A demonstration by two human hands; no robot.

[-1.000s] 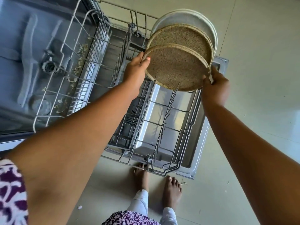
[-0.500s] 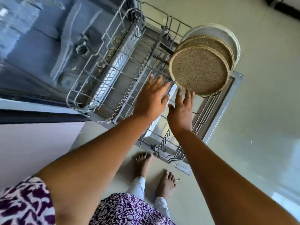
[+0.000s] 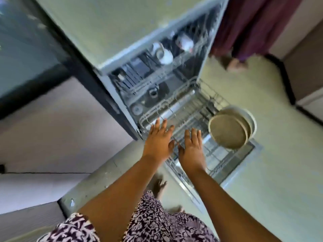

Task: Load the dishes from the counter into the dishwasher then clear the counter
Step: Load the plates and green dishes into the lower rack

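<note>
Plates (image 3: 227, 131): just released, standing upright at the far end of the lower rack (image 3: 183, 116). Our left hand (image 3: 158, 142) and right hand (image 3: 191, 151): fingers spread, empty, drawn back. We judge this batch loaded.

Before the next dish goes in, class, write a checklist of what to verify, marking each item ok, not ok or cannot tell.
1. Left hand empty, fingers straight: ok.
2. Right hand empty: ok.
3. Plates standing on edge in the lower rack: ok.
4. Free slots in the lower rack: ok.
5. Plates seated firmly between tines: cannot tell, blurred.
6. White cups well apart from both hands: ok.
</note>
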